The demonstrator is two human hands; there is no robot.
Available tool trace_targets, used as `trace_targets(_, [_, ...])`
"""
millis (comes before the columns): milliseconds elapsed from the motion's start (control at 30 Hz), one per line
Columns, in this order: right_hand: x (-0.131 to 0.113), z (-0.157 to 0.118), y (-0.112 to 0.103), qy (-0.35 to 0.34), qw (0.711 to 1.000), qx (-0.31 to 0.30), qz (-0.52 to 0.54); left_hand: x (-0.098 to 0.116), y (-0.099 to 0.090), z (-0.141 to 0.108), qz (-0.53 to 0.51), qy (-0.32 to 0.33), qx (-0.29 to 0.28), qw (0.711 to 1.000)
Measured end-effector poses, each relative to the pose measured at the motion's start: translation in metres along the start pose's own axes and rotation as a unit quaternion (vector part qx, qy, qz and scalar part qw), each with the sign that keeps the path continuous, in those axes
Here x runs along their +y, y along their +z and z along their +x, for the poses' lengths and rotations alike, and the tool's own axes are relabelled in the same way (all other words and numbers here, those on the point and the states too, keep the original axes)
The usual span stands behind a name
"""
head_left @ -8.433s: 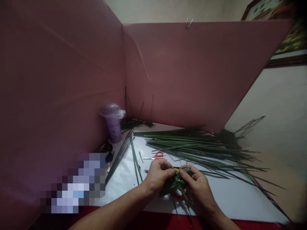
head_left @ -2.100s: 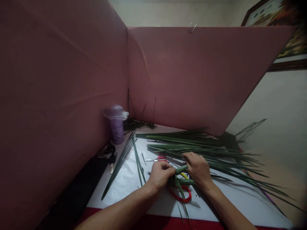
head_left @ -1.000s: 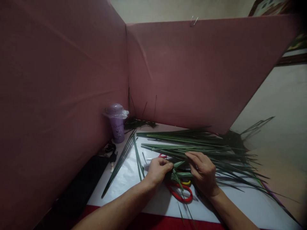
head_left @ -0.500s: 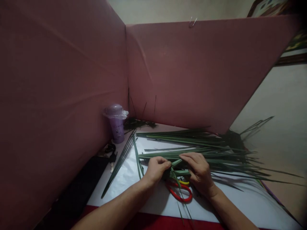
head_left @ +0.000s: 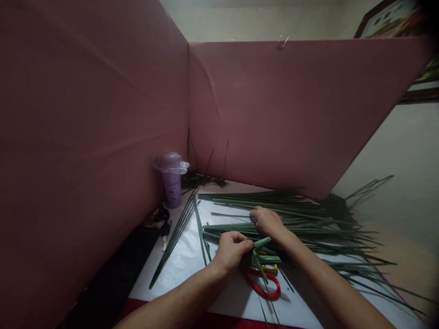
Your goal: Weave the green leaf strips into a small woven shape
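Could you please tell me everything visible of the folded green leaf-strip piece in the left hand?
The folded green leaf-strip piece looks like flat plant blades crossed around a knot-like middle, over the white sheet. Two broad ends point right, and a narrow strip slants down in front of a red loop handle; whether they touch is unclear. The bare left hand pinches its left side, hiding part of it.

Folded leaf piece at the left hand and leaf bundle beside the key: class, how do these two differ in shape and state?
The folded leaf piece is compact and bent, while the leaf bundle is long and nearly straight. The piece is in the left hand's grip; the bundle lies with no hand on it. Both are green.
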State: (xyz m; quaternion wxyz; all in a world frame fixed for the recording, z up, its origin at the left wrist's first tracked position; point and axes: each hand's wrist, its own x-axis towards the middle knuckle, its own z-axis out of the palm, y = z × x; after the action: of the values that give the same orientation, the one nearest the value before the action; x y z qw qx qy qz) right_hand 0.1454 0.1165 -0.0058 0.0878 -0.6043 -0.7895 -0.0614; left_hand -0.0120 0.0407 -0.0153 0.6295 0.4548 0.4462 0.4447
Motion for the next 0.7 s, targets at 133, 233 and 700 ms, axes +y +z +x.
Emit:
trace_targets(133, [-0.003, 0.007, 0.004, 0.007, 1.000, -0.012, 0.000, 0.000, 0.001, 0.000, -0.005, 0.002, -0.006, 1.000])
trace_targets(233, [-0.002, 0.011, -0.001, 0.016, 1.000, 0.003, 0.021, -0.002, 0.002, -0.001, -0.003, 0.000, -0.005, 1.000])
trace_targets(700, [-0.085, 0.059, -0.047, -0.172, 0.934, -0.154, 0.274, 0.002, -0.001, 0.000, -0.045, -0.040, -0.003, 0.998])
